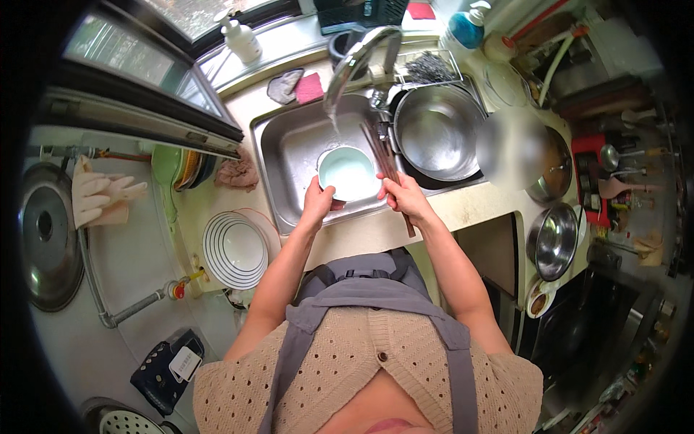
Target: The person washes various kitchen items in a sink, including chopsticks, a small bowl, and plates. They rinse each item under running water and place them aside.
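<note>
My left hand (321, 202) grips the near left rim of a pale mint bowl (348, 172) over the stainless steel sink basin (287, 168). In my right hand (403, 197) is a bundle of brown chopsticks (386, 157), tilted with the far ends toward the tap. The fingertips of that hand are close to the bowl's right side; I cannot tell if they touch it. Water runs from the curved chrome faucet (347, 65) just beyond the bowl. A large steel pot (439, 133) sits over the right basin.
A stack of white bowls (236, 249) stands left of the sink. Pink cloth (237, 172) lies nearby, and sponges (309, 88) rest behind the basin. An open window frame (152, 130) juts in at left. Steel bowls (553, 241) line the right counter, beside a blurred patch.
</note>
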A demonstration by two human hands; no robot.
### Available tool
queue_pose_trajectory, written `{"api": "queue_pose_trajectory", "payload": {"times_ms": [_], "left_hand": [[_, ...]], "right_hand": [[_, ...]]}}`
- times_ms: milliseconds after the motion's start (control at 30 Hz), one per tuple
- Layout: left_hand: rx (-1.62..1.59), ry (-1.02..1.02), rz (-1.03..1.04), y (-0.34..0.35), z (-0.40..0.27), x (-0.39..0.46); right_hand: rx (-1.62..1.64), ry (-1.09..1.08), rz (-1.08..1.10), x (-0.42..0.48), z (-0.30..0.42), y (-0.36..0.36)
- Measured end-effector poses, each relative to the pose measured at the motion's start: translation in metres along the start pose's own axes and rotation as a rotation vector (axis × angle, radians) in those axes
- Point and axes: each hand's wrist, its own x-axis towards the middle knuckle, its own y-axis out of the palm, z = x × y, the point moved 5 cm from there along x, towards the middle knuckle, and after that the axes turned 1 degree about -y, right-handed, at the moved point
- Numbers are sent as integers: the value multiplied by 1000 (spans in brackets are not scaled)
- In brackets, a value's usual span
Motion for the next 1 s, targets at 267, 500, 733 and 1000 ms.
{"api": "queue_pose_trajectory", "payload": {"times_ms": [267, 500, 733, 1000], "left_hand": [[90, -94, -218, -33, 54, 59], [301, -338, -183, -44, 104, 103], [69, -425, -132, -48, 160, 135], [891, -189, -514, -83, 174, 159]], "right_hand": [[-47, 125, 142, 48, -3, 43], [-64, 176, 150, 74, 9, 53], [-70, 127, 120, 94, 13, 50], [-106, 95, 155, 105, 9, 50]]}}
